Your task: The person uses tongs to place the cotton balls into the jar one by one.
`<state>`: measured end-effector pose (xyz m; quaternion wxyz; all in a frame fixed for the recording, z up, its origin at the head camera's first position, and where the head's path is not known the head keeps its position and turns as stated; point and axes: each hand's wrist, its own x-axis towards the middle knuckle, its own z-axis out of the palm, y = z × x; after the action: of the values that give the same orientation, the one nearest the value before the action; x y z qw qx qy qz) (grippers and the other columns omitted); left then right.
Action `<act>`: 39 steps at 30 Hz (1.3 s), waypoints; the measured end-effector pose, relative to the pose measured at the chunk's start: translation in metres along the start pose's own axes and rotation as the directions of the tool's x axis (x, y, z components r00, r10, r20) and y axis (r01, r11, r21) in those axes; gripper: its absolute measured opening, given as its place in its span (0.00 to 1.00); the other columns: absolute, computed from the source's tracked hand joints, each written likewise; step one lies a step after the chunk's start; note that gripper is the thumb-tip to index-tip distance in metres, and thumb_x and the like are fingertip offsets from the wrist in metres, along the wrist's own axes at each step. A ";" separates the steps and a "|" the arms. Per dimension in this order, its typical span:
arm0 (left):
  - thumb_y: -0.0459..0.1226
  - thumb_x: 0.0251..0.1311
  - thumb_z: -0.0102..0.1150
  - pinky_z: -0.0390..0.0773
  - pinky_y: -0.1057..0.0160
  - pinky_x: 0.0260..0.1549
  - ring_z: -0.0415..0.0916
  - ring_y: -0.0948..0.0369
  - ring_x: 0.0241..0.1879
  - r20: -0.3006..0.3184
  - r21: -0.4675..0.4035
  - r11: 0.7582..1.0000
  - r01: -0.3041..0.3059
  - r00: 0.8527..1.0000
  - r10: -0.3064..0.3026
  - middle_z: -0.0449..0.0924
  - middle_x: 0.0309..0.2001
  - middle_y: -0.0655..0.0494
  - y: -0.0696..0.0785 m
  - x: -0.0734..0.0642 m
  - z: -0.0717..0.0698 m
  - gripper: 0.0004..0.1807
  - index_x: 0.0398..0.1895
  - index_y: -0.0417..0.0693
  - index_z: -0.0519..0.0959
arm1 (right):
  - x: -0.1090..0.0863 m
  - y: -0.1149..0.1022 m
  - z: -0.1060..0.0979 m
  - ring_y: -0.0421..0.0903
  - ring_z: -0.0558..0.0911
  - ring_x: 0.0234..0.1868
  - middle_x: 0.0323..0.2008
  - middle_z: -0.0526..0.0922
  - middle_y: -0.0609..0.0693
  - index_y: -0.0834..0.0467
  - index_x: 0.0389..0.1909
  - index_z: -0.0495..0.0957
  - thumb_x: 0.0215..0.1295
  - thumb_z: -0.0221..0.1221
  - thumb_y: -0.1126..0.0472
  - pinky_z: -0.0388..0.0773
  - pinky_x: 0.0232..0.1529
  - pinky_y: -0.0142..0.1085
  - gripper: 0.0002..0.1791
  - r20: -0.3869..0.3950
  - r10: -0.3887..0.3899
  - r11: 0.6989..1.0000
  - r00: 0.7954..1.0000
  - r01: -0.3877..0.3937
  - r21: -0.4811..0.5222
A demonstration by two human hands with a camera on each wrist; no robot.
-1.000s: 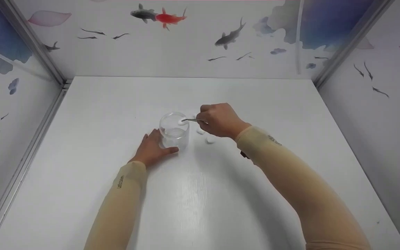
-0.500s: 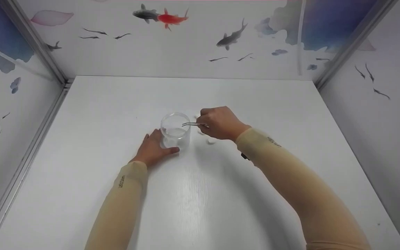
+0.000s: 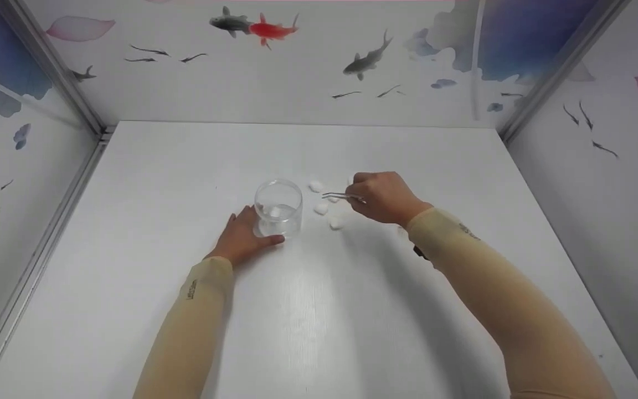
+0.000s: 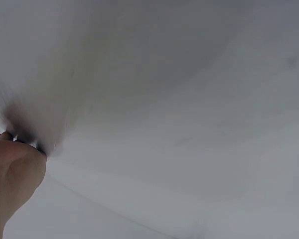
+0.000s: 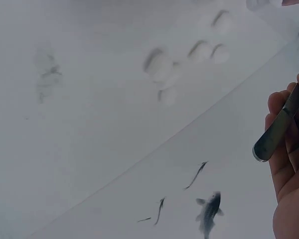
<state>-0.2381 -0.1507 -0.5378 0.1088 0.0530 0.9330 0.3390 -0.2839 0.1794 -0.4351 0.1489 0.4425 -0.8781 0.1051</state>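
A clear round jar (image 3: 280,224) stands upright on the white table. My left hand (image 3: 244,235) holds it low down, thumb across the near side and fingers at the left side. My right hand (image 3: 382,194) grips a pair of metal tweezers (image 3: 336,195), their tips pointing left with nothing between them. Below and around the tips lie several small white balls that look like cotton (image 3: 321,209); my right hand partly hides some. They form a loose group of cotton balls (image 5: 162,67) in the right wrist view, where the tweezers (image 5: 276,134) cross my fingers.
Printed panels with fish (image 3: 369,58) wall in the white table (image 3: 186,155) at the back and both sides. A faint see-through thing (image 5: 49,72) lies on the table in the right wrist view, away from the balls.
A white ball was at the tweezers' tips over the jar a second ago; half a second ago the tips were bare. My right hand has since moved right, over the balls. My left stays.
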 end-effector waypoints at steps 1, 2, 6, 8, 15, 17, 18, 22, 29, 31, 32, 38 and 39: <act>0.68 0.50 0.66 0.31 0.56 0.75 0.40 0.48 0.77 0.002 0.002 1.000 0.001 1.000 -0.001 0.47 0.78 0.41 0.000 0.000 0.000 0.64 0.80 0.44 0.47 | -0.005 0.003 0.002 0.43 0.76 0.19 0.24 0.78 0.46 0.54 0.32 0.88 0.59 0.64 0.67 0.77 0.18 0.40 0.06 0.008 0.006 1.000 1.000 -0.006 -0.004; 0.68 0.50 0.66 0.30 0.56 0.75 0.40 0.48 0.77 0.002 0.003 1.000 0.003 1.000 -0.003 0.47 0.78 0.41 -0.001 0.000 0.000 0.64 0.80 0.44 0.46 | -0.010 0.005 0.004 0.43 0.76 0.20 0.24 0.78 0.46 0.55 0.31 0.88 0.59 0.64 0.67 0.77 0.18 0.40 0.05 0.015 0.011 1.000 1.000 -0.010 -0.006; 0.68 0.49 0.66 0.30 0.56 0.75 0.40 0.47 0.77 0.000 -0.001 1.000 0.009 1.000 -0.009 0.47 0.78 0.41 0.000 0.000 0.000 0.64 0.80 0.45 0.46 | -0.028 0.012 0.015 0.42 0.75 0.19 0.23 0.78 0.46 0.54 0.31 0.88 0.57 0.65 0.67 0.76 0.18 0.40 0.06 0.050 0.035 0.999 0.998 -0.034 -0.015; 0.68 0.49 0.66 0.30 0.56 0.75 0.40 0.47 0.77 0.001 0.003 1.000 0.013 1.000 -0.013 0.46 0.78 0.41 0.000 0.000 0.000 0.64 0.80 0.45 0.46 | -0.036 0.013 0.021 0.42 0.75 0.19 0.23 0.78 0.45 0.53 0.30 0.88 0.56 0.65 0.67 0.76 0.18 0.40 0.06 0.074 0.048 0.999 0.996 -0.047 -0.018; 0.67 0.50 0.66 0.30 0.56 0.75 0.40 0.48 0.77 0.001 0.005 1.000 0.018 1.000 -0.018 0.47 0.78 0.42 0.002 -0.001 0.000 0.63 0.80 0.46 0.47 | -0.051 0.016 0.035 0.41 0.74 0.20 0.24 0.79 0.45 0.53 0.30 0.88 0.56 0.66 0.67 0.76 0.19 0.40 0.06 0.128 0.074 0.997 0.989 -0.070 -0.031; 0.67 0.50 0.66 0.30 0.56 0.75 0.41 0.47 0.77 -0.001 0.007 1.000 0.010 1.000 -0.010 0.47 0.78 0.41 0.001 -0.001 0.000 0.63 0.80 0.46 0.47 | -0.053 0.016 0.036 0.42 0.75 0.21 0.25 0.79 0.45 0.53 0.31 0.88 0.56 0.66 0.67 0.77 0.20 0.40 0.06 0.122 0.068 0.997 0.990 -0.064 -0.031; 0.67 0.50 0.66 0.30 0.56 0.75 0.41 0.48 0.77 -0.001 0.007 1.000 0.006 1.000 -0.006 0.47 0.78 0.41 0.001 -0.001 0.000 0.63 0.80 0.46 0.47 | -0.053 0.016 0.037 0.41 0.75 0.20 0.25 0.79 0.45 0.53 0.31 0.88 0.56 0.66 0.67 0.77 0.20 0.40 0.06 0.120 0.062 0.998 0.991 -0.058 -0.034; 0.66 0.50 0.67 0.30 0.55 0.75 0.42 0.47 0.77 -0.001 -0.002 1.000 -0.009 1.000 0.009 0.48 0.78 0.41 0.000 -0.001 -0.001 0.63 0.80 0.45 0.47 | -0.054 0.016 0.039 0.41 0.75 0.20 0.24 0.79 0.45 0.53 0.30 0.87 0.57 0.66 0.67 0.77 0.19 0.39 0.05 0.113 0.034 0.999 0.993 -0.030 -0.039; 0.66 0.50 0.67 0.31 0.55 0.75 0.43 0.47 0.77 -0.010 -0.005 1.000 -0.009 1.000 0.009 0.49 0.77 0.41 0.000 -0.001 0.000 0.63 0.80 0.45 0.47 | -0.051 0.012 0.040 0.41 0.76 0.21 0.25 0.80 0.46 0.54 0.32 0.88 0.58 0.67 0.66 0.79 0.22 0.38 0.04 0.116 0.021 1.000 0.993 -0.019 -0.020; 0.66 0.50 0.67 0.31 0.55 0.75 0.43 0.48 0.77 -0.012 -0.005 1.000 -0.004 1.000 0.004 0.49 0.77 0.41 0.000 -0.001 0.000 0.63 0.80 0.46 0.47 | -0.051 0.011 0.040 0.41 0.76 0.21 0.25 0.80 0.46 0.55 0.33 0.88 0.58 0.67 0.66 0.79 0.22 0.38 0.04 0.126 0.024 1.000 0.992 -0.022 -0.018; 0.66 0.50 0.67 0.31 0.55 0.75 0.43 0.47 0.77 -0.012 -0.006 1.000 -0.003 1.000 0.003 0.49 0.77 0.41 0.000 -0.001 0.001 0.63 0.80 0.46 0.47 | -0.051 0.011 0.041 0.41 0.75 0.21 0.25 0.80 0.46 0.55 0.33 0.88 0.58 0.67 0.67 0.79 0.22 0.38 0.05 0.132 0.027 1.000 0.991 -0.024 -0.019; 0.67 0.49 0.67 0.31 0.55 0.75 0.43 0.47 0.77 -0.016 -0.003 1.000 0.009 1.000 -0.009 0.48 0.78 0.42 0.000 -0.001 0.001 0.64 0.80 0.47 0.47 | -0.050 0.010 0.043 0.42 0.75 0.22 0.25 0.79 0.46 0.55 0.34 0.88 0.59 0.68 0.66 0.79 0.23 0.38 0.05 0.164 0.035 0.999 0.986 -0.031 -0.030; 0.67 0.49 0.67 0.31 0.55 0.75 0.43 0.48 0.77 -0.016 -0.002 1.000 0.009 1.000 -0.009 0.48 0.78 0.42 -0.001 -0.001 0.001 0.64 0.80 0.47 0.47 | -0.050 0.010 0.043 0.42 0.75 0.22 0.25 0.79 0.46 0.55 0.35 0.89 0.59 0.68 0.66 0.80 0.23 0.38 0.05 0.167 0.036 0.999 0.985 -0.031 -0.030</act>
<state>-0.2371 -0.1509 -0.5387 0.1029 0.0457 0.9337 0.3400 -0.2712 0.2090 -0.4933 0.0790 0.4328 -0.8961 0.0581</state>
